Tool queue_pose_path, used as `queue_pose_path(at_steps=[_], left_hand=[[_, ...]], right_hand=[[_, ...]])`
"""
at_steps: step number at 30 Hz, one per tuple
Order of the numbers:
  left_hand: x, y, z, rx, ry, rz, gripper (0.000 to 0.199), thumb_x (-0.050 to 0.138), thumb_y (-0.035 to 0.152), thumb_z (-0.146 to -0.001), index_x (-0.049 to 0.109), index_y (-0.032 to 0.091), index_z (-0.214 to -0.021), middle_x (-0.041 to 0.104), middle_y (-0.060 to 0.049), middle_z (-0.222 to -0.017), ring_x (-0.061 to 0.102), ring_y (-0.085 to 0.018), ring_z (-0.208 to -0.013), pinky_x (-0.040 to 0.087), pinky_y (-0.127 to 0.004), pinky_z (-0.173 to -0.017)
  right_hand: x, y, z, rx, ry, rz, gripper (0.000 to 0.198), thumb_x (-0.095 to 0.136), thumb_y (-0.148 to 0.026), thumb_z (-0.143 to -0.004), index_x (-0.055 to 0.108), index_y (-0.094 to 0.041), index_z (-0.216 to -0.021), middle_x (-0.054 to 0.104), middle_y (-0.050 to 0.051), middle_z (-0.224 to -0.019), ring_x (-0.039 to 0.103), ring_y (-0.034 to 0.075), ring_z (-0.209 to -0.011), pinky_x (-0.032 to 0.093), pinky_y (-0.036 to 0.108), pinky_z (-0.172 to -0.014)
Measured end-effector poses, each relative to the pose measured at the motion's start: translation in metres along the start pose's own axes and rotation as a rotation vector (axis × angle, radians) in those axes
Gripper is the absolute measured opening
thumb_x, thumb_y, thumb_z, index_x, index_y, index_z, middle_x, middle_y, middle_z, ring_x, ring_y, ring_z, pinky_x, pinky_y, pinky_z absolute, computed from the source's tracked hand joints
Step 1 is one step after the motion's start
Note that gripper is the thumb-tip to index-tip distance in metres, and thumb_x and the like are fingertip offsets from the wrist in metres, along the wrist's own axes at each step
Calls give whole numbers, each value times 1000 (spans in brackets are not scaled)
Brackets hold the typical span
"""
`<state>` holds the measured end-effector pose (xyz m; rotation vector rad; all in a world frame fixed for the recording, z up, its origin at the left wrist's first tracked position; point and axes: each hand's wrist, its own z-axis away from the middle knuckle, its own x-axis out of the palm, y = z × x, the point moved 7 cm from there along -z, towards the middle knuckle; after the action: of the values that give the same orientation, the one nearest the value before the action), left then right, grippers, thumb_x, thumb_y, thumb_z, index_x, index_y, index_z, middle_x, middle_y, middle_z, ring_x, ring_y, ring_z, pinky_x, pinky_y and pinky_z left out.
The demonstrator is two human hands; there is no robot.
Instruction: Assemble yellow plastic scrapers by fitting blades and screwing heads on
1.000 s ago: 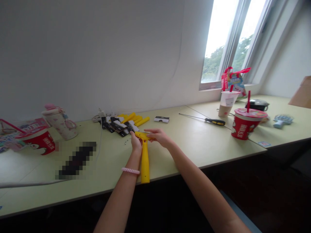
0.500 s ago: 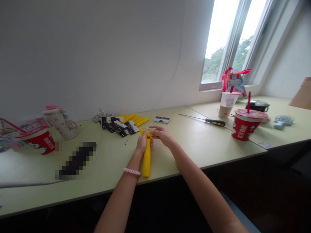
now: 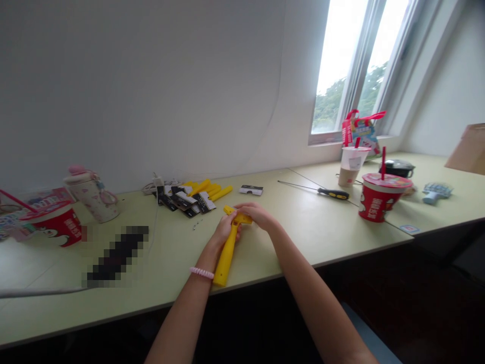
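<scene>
A yellow T-shaped tool, which looks like a scraper (image 3: pixel 225 264), lies slanted between my hands, its handle end close to the table's front edge. My left hand (image 3: pixel 226 228) is closed round the neck just below the crosswise head. From the right, the fingers of my right hand (image 3: pixel 257 214) close over the right end of that head; the fingertips are partly hidden. A few tiny metal pieces (image 3: pixel 195 225), probably screws, lie left of the hands. Behind them is a pile of black-and-white cards (image 3: pixel 185 198) with several more yellow handles (image 3: pixel 221 192).
A screwdriver (image 3: pixel 333 194) lies to the right, past a single card (image 3: pixel 251 190). Red cups (image 3: pixel 380 202) stand on both sides, with a milky drink (image 3: pixel 348 172) behind the right one. At left are a tumbler (image 3: pixel 93 199) and a dark blurred-out object (image 3: pixel 117 255).
The scraper has turned, its handle end swinging left and its head tilting right. My right hand has moved from pinching near the head's middle to covering its right end. The view shifted slightly.
</scene>
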<state>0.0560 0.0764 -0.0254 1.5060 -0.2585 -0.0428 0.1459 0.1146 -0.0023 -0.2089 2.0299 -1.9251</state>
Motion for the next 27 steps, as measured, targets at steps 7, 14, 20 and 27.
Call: queue_pose_path(at_steps=[7, 14, 20, 27], left_hand=[[27, -3, 15, 38, -307, -128, 35, 43, 50, -81, 47, 16, -83, 48, 3, -50, 43, -8, -35, 33, -20, -35], [25, -6, 14, -8, -319, -143, 36, 42, 53, -80, 44, 17, -81, 48, 3, -52, 44, -9, -36, 33, -21, -36], [25, -4, 14, 13, -303, -131, 33, 42, 50, -80, 46, 17, -80, 46, 3, -48, 42, -9, -36, 33, -21, -37], [23, -6, 14, 14, -327, -115, 26, 41, 40, -82, 49, 16, -77, 49, 1, -50, 45, -10, -37, 33, -22, -38]], right_hand=[[-3, 1, 3, 25, -87, 82, 22, 61, -35, -69, 66, -13, -72, 62, 1, -68, 52, 10, -63, 37, 20, -57], [3, 4, 4, 53, -104, -58, 17, 64, -29, -66, 62, -12, -64, 58, 0, -59, 49, 9, -55, 37, 20, -52], [3, 12, -2, 61, -62, -54, 19, 66, -31, -65, 63, -12, -67, 61, 2, -58, 52, 10, -53, 41, 20, -49], [4, 9, 0, 68, -42, -42, 17, 64, -31, -66, 62, -14, -67, 62, 2, -61, 55, 12, -53, 42, 21, -48]])
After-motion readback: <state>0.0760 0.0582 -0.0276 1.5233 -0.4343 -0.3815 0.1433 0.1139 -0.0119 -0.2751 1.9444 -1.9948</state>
